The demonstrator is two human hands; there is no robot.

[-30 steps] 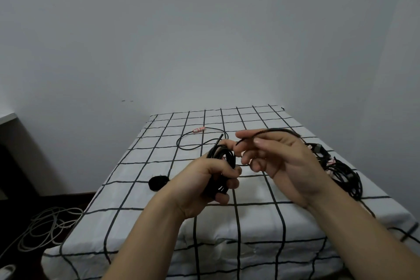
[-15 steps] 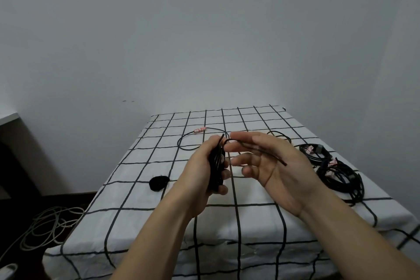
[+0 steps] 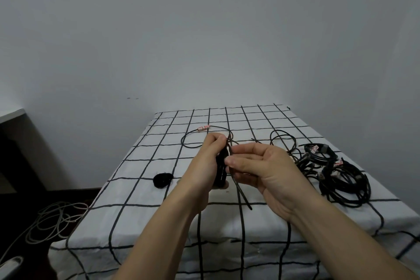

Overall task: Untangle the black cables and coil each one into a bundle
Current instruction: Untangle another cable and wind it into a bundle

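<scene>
The left hand (image 3: pixel 205 166) is clenched around a small, tightly wound bundle of thin black cable (image 3: pixel 221 167), held upright over the middle of the white bedcover with a black grid pattern (image 3: pixel 136 200). The right hand (image 3: pixel 266 173), just beside it at three o'clock, pinches a loose black strand (image 3: pixel 243 195) whose short tail hangs toward five o'clock. The main risk is in the left grip: if those fingers ease while the right hand wraps, the stiff turns probably spring apart and the bundle unravels. At eleven o'clock a slack black loop ending in a pink-and-white plug (image 3: pixel 203 128) lies on the cover; it seems to run into the hands, though the fingers hide the join. Pulled too fast, it could kink or whip the plug across the cloth. At three o'clock, well apart, sits the tangled heap of black cables (image 3: pixel 345 179); dragging the strand that way risks snagging it again.
</scene>
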